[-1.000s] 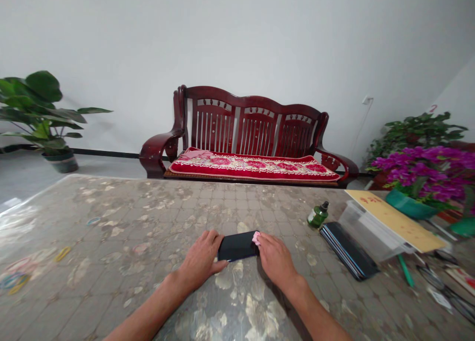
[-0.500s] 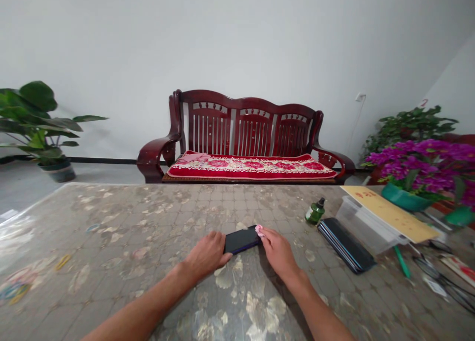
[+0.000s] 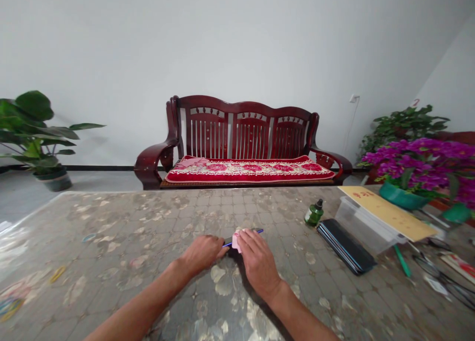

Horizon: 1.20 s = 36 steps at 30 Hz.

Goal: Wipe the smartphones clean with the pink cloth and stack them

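Note:
My left hand (image 3: 206,249) grips the left end of a smartphone (image 3: 260,230), which is turned nearly edge-on so that mainly its thin blue side shows. In my right hand (image 3: 256,257) is a small pink cloth (image 3: 236,243), pressed against the phone's edge with bent fingers around it. The right fingers and the cloth hide most of the phone's middle. Both hands are over the patterned tabletop (image 3: 156,242).
Right of the hands stand a green pump bottle (image 3: 314,213) and a stack of dark phones (image 3: 347,246). Beyond them sit a clear plastic box (image 3: 365,227) with a yellow envelope (image 3: 386,212) on top, a green-handled tool (image 3: 403,262) and purple flowers (image 3: 419,163). Rubber bands (image 3: 15,301) lie left.
The phone has tipped from showing its dark screen to nearly edge-on. My right hand and the cloth have moved left from its right end to its middle. My left hand still holds the left end.

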Each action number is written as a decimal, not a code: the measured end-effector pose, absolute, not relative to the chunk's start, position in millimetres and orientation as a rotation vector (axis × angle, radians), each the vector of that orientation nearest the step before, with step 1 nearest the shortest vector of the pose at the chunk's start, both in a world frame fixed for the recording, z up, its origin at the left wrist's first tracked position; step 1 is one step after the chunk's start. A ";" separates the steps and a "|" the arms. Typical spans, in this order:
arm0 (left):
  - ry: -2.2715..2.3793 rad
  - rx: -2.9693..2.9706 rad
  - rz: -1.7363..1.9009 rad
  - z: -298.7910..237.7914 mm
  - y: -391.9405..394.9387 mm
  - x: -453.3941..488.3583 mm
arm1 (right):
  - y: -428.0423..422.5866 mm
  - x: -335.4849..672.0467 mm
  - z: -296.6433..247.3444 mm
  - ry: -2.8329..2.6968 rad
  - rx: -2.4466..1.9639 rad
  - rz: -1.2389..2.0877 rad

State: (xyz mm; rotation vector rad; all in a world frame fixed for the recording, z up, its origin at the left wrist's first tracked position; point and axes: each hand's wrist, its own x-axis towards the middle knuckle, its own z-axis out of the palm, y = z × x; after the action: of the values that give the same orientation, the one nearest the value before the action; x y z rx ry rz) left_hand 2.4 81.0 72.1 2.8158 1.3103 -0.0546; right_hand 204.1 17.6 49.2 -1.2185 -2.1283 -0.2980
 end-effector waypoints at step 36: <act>1.465 2.637 -0.056 68.4 46.6 18.3 | 66.1 273.7 54.9 -2.099 -1.177 0.103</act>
State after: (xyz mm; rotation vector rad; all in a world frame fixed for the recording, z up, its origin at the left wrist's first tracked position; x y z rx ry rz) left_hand 18.3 46.6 68.4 2.6368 1.4648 -0.0558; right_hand 273.7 66.1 54.9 -1.1769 -2.0987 0.1031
